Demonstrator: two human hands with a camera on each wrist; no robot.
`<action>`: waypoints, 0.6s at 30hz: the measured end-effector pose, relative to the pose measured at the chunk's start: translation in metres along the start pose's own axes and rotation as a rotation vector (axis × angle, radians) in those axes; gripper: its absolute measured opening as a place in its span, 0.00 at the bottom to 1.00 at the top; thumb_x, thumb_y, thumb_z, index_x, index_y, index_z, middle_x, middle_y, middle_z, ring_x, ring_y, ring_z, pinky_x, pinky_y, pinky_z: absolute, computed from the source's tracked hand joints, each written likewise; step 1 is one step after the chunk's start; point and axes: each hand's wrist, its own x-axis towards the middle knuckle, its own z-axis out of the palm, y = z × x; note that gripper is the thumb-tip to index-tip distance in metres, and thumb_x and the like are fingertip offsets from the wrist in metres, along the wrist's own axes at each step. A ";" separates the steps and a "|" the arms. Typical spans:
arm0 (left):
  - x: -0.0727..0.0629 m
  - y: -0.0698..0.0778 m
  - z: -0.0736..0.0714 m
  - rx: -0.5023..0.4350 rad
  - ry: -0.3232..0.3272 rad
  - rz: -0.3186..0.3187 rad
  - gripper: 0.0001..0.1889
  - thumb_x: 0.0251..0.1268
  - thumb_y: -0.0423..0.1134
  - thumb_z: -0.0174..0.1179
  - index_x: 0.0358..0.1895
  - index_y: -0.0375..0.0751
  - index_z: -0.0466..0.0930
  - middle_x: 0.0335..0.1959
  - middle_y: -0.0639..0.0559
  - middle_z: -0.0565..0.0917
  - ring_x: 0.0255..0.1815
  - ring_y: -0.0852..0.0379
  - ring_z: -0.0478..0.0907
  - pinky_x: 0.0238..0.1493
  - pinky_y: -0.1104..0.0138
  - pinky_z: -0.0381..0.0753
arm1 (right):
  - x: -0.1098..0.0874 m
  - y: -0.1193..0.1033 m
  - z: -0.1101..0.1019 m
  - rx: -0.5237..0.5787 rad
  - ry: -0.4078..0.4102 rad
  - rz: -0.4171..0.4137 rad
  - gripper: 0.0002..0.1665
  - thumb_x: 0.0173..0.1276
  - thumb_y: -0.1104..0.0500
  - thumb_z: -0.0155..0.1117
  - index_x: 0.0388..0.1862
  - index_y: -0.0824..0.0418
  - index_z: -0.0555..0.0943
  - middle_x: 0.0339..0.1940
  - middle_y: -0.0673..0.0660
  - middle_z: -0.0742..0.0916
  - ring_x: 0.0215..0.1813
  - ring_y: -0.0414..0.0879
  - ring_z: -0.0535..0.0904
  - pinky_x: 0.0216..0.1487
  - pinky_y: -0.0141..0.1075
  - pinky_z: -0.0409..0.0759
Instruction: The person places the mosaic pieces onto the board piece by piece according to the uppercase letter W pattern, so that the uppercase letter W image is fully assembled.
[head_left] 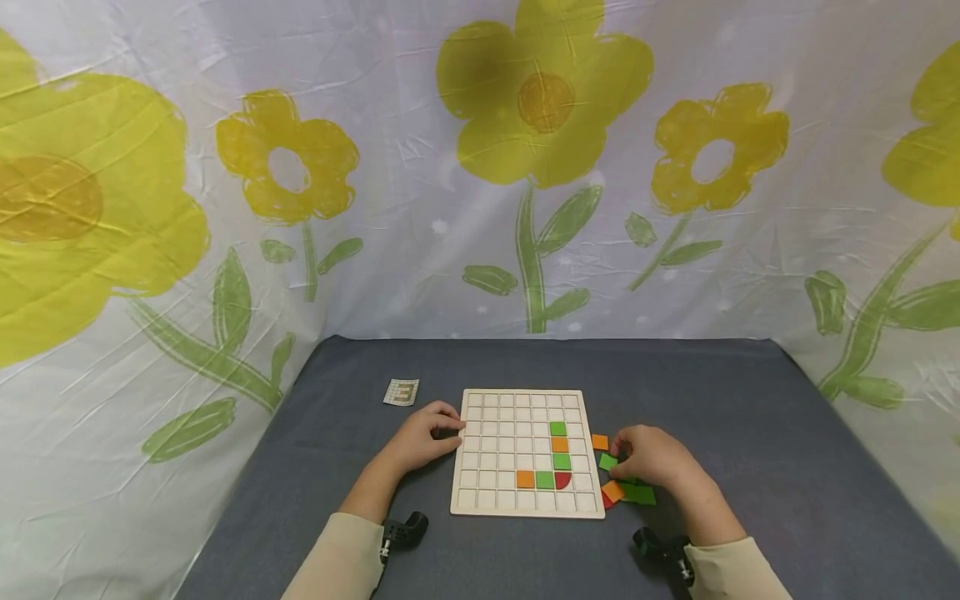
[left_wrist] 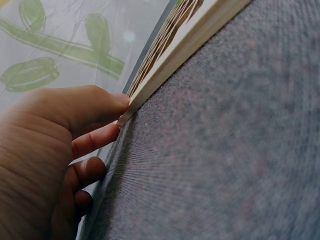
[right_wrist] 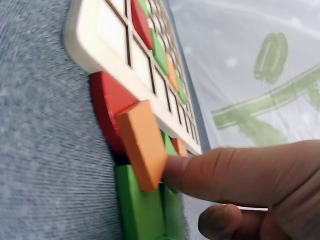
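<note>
A square wooden grid board point(head_left: 487, 483) lies on the table, with green and orange square tiles and a red quarter-round tile point(head_left: 562, 481) in its cells. My left hand point(head_left: 420, 437) is at the board's left edge, thumb point(left_wrist: 112, 104) and index fingertip touching its rim. To the right of the board my right hand point(head_left: 656, 454) reaches into loose tiles, thumb and index finger pinching a green square tile point(head_left: 607, 461). Close by the right thumb point(right_wrist: 200, 172), an orange tile point(right_wrist: 144, 145) leans over a red tile point(right_wrist: 107, 110) and a green tile point(right_wrist: 137, 205).
A small card point(head_left: 401, 392) with a grid pattern lies left of the board's far corner. Another orange tile point(head_left: 600, 442) sits beside the board's right edge. Dark grey cloth point(head_left: 525, 362) covers the table, and a flower-printed curtain point(head_left: 405, 250) stands behind it.
</note>
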 end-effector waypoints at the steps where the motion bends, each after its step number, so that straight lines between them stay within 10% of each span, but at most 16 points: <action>1: 0.000 0.000 0.000 0.000 0.001 0.001 0.13 0.65 0.35 0.71 0.52 0.42 0.90 0.49 0.57 0.80 0.40 0.60 0.74 0.44 0.62 0.77 | 0.000 0.000 0.001 -0.007 -0.003 0.007 0.13 0.55 0.59 0.81 0.34 0.57 0.83 0.27 0.50 0.80 0.27 0.46 0.71 0.30 0.40 0.69; 18: 0.001 -0.001 0.001 0.005 0.016 0.026 0.12 0.65 0.35 0.71 0.50 0.40 0.91 0.48 0.55 0.80 0.40 0.59 0.75 0.44 0.62 0.77 | -0.001 -0.006 0.002 -0.057 0.018 -0.027 0.10 0.54 0.65 0.74 0.37 0.58 0.86 0.20 0.51 0.76 0.23 0.45 0.69 0.28 0.39 0.66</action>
